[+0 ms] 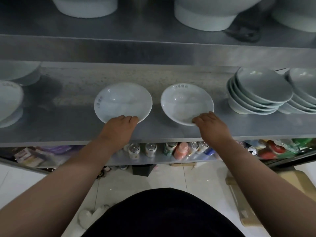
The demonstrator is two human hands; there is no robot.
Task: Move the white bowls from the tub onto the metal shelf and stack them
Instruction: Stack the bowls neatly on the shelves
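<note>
Two shallow, round white ceramic bowls sat upright and side by side, not touching, at the middle of the grey metal shelf [77, 129]. At 3 o'clock from them stood a tilted stack of white bowls [256, 94], with a second stack [304, 93] just beside it at the frame's edge. At 9 o'clock more white bowls [8, 101] were piled, well apart from the pair. At 12 o'clock an upper metal shelf [119, 50] carried large white footed bowls [203, 16], seen only at their bases. At 6 o'clock, under the shelf, a lower tier held drink cans [150, 149] and bottles.

Both forearms reached straight forward, palms down. The left hand [119, 125] gripped the left bowl [123, 101] at its 6 o'clock rim, fingers curled over the edge. The right hand [210, 124] held the right bowl [186, 103] at about its 5 o'clock rim, fingertips hooked over the lip.

Each bowl faced mouth up; being round, neither had a long axis. Small printed characters lay at 9 o'clock inside the left bowl and at 12 o'clock inside the right bowl.
</note>
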